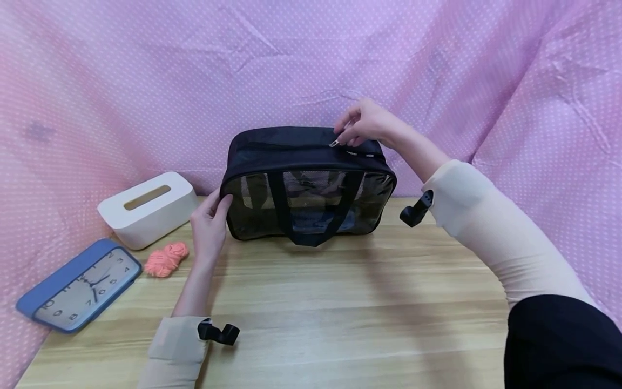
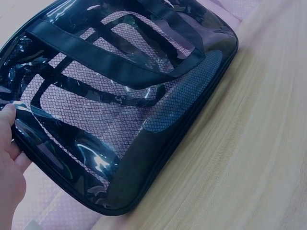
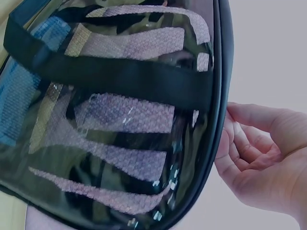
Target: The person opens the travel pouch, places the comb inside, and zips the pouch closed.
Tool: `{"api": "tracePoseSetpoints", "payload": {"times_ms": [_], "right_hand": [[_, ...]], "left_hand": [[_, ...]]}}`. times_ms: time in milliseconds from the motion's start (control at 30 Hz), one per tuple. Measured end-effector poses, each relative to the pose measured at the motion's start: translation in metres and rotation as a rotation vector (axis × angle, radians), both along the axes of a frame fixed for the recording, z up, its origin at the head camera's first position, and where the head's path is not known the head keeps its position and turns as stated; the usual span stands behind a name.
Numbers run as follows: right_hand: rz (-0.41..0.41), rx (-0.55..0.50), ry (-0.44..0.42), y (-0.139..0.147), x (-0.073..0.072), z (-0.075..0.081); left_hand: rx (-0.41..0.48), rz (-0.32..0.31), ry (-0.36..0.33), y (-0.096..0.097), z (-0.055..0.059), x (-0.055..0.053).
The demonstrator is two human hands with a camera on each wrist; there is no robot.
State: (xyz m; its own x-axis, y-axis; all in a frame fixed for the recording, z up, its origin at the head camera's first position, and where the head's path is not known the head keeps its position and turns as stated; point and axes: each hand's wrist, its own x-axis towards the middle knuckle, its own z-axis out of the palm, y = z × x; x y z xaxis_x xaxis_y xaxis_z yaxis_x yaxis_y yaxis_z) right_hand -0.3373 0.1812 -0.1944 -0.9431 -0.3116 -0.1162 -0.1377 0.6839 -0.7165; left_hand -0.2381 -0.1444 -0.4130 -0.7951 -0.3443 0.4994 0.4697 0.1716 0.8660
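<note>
A black bag (image 1: 311,154) with clear panels and a dark carrying strap (image 3: 124,81) stands upright on the table in the head view. At its left end my left hand (image 1: 210,224) grips the side edge, thumb on the front and the other fingers partly hidden behind. The left wrist view shows that hand (image 2: 10,167) at the picture's left border. Above the bag's right part, my right hand (image 1: 365,123) pinches the metal zipper pull (image 1: 333,143). In the right wrist view, the right hand's fingers (image 3: 249,143) are curled beside the bag's top edge; the pull is hidden there.
Left of the bag are a white tissue box (image 1: 150,208), a coral yarn bundle (image 1: 166,259) and a blue-framed clock (image 1: 87,286). Pink dotted cloth (image 1: 311,65) hangs close behind the bag. Wooden tabletop (image 1: 340,313) extends in front.
</note>
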Motion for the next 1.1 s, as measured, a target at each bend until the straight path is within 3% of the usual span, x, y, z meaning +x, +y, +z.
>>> {"api": "tracePoseSetpoints", "payload": {"times_ms": [1100], "right_hand": [[-0.138,-0.148,-0.123,0.093,0.001,-0.026]], "left_hand": [[-0.016,0.012,-0.003,-0.001,-0.001,0.000]]}}
